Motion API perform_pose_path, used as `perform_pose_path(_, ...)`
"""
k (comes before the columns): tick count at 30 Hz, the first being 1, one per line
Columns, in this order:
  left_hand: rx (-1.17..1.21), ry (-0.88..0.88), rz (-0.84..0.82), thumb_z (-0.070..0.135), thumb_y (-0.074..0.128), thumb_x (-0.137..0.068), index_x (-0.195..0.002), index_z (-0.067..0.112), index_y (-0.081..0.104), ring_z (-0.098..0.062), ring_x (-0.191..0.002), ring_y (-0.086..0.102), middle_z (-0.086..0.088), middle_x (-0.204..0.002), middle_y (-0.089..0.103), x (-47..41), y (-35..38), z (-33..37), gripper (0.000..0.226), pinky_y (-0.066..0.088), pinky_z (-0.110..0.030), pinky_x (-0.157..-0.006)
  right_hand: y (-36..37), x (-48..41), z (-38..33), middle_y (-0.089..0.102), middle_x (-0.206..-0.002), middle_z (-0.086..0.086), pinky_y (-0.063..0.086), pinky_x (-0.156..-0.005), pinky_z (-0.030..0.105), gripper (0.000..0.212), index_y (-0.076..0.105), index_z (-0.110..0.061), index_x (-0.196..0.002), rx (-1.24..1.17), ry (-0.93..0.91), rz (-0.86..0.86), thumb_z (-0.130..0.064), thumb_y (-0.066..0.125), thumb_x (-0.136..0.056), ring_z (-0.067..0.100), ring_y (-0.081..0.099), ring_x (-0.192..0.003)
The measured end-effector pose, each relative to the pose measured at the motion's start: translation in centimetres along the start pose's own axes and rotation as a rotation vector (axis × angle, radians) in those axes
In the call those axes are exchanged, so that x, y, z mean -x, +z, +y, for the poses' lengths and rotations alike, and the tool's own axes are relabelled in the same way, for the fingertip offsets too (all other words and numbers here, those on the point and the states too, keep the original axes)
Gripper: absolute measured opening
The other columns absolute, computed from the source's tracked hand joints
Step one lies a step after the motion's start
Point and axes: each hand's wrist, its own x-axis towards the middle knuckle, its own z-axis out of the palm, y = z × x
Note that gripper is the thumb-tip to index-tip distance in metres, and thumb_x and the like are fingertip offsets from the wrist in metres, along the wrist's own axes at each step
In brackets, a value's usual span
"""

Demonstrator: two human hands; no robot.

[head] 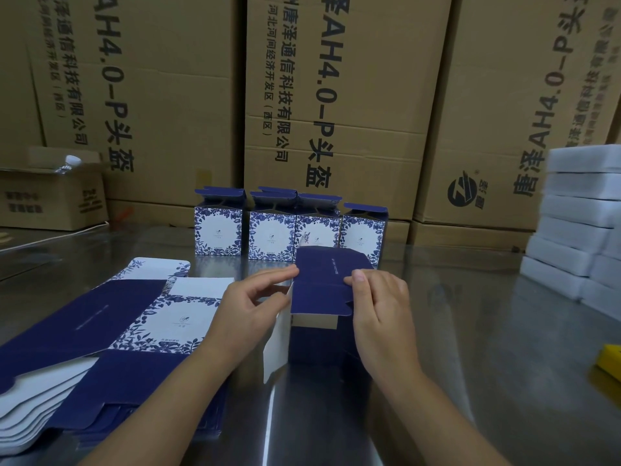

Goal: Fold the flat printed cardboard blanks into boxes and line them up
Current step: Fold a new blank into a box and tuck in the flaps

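A half-folded navy and white box [319, 297] stands on the steel table [470, 331] in front of me. My left hand [248, 307] holds its left side, fingertips at the top edge. On its right side, my right hand [379, 301] presses the navy flap with the thumb. A stack of flat printed blanks [100, 348] lies at the left, navy with a blue floral panel. Behind, several folded boxes [289, 230] with floral fronts and raised lids stand in a row.
Large brown cartons [336, 95] form a wall behind the table. A small open carton [50, 196] sits at the back left. White foam blocks [578, 223] are stacked at the right. A yellow object [610, 361] shows at the right edge.
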Motion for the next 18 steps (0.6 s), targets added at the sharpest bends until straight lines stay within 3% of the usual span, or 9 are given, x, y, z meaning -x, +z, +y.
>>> perform_pose_path(5, -0.009, -0.004, 0.003, 0.019, 0.052, -0.072, -0.098, 0.035, 0.069, -0.007, -0.096, 0.066, 0.014, -0.113, 0.067, 0.02, 0.00, 0.06, 0.035, 0.052, -0.032, -0.088, -0.07, 0.05, 0.01, 0.057, -0.096, -0.017, 0.032, -0.086, 0.018, 0.036, 0.062, -0.021, -0.091, 0.007, -0.014, -0.015, -0.045, 0.036, -0.095, -0.006, 0.038, -0.099)
perform_pose_path(9, -0.014, -0.007, 0.007, 0.019, 0.052, -0.071, -0.098, 0.036, 0.069, -0.007, -0.094, 0.066, 0.016, -0.112, 0.067, 0.01, 0.03, 0.14, 0.036, 0.053, -0.033, -0.089, -0.12, -0.05, 0.16, 0.057, -0.101, -0.015, 0.033, -0.090, 0.022, 0.016, 0.062, -0.021, -0.094, 0.044, -0.032, -0.024, -0.031, 0.049, -0.092, -0.006, 0.035, -0.100)
perform_pose_path(18, -0.018, -0.016, 0.012, 0.018, 0.051, -0.072, -0.100, 0.034, 0.070, -0.010, -0.095, 0.066, 0.015, -0.112, 0.068, -0.06, -0.01, -0.18, 0.037, 0.053, -0.034, -0.088, -0.03, -0.13, 0.23, 0.050, -0.097, -0.023, 0.028, -0.085, 0.011, 0.006, 0.058, -0.028, -0.093, 0.102, -0.083, -0.018, -0.025, 0.055, -0.089, -0.009, 0.031, -0.099)
